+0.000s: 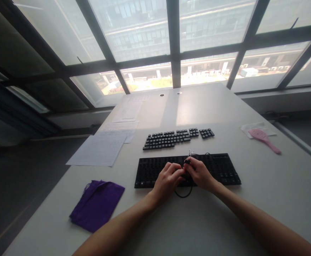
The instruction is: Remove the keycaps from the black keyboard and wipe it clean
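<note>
A black keyboard (224,170) lies flat before me, with both hands over its middle. My right hand (198,172) is closed, pinching a small black piece (187,161) from which thin silvery wire prongs (190,153) stick up. Its exact kind is too small to tell. Right beside it, my left hand (168,177) is closed with bent fingertips meeting the right hand's fingers; what they grip is hidden. A thin black cable (184,197) loops out below the hands past the keyboard's front edge. Behind the keyboard, loose black keycaps (166,139) stand in grouped rows.
A folded purple cloth (98,204) lies near my left forearm. Paper sheets (99,151) spread along the table's left side. At the right, a pink hairbrush (263,138) rests partly on a clear plastic bag (268,128). Windows rise behind the white table (208,106).
</note>
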The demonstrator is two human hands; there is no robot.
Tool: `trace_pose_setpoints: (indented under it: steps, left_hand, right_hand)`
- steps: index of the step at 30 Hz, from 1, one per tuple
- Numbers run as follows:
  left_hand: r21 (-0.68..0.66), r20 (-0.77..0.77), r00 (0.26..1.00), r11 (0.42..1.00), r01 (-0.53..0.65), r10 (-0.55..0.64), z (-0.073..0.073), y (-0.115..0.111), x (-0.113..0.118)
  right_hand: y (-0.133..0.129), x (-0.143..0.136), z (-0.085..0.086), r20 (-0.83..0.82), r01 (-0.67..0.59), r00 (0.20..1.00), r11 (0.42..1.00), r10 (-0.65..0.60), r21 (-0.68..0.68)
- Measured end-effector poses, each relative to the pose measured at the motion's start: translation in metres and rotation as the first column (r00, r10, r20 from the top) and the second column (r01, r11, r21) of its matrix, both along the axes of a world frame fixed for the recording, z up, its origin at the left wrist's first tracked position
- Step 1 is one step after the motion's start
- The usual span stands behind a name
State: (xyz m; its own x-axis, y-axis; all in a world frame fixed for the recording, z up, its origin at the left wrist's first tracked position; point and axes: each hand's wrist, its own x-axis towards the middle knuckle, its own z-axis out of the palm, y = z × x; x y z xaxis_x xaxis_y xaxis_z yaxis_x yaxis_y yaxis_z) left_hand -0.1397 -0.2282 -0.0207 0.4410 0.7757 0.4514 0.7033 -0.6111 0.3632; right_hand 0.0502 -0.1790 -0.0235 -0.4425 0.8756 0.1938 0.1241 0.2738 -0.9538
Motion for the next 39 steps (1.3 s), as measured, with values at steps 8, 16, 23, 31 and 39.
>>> trace_pose_setpoints:
  steps: [8, 16, 23, 31, 39]
  left_hand:
    - [-0.107, 0.243, 0.965, 0.991, -0.078, 0.102, 0.03, 0.02, -0.002]
    - [-0.078, -0.094, 0.976, 0.976, -0.203, 0.195, 0.035, 0.123, -0.01]
    - [-0.071, -0.236, 0.958, 0.98, -0.184, 0.163, 0.019, 0.138, -0.008]
    - [0.03, -0.28, 0.929, 0.97, -0.243, 0.241, 0.017, 0.139, -0.011]
    - [0.027, -0.212, 0.942, 0.965, -0.261, 0.261, 0.031, 0.134, -0.013]
  right_hand:
    - [0.002, -0.001, -0.003, -0.086, 0.07, 0.993, 0.995, -0.076, -0.071]
    - [0.004, -0.001, -0.004, -0.115, 0.04, 0.992, 0.996, -0.05, -0.083]
    - [0.004, 0.0, 0.0, -0.113, 0.032, 0.993, 0.996, -0.042, -0.089]
    - [0.005, -0.001, -0.001, -0.123, 0.018, 0.992, 0.995, -0.03, -0.099]
    - [0.008, 0.002, -0.003, -0.22, 0.208, 0.95, 0.974, -0.223, -0.093]
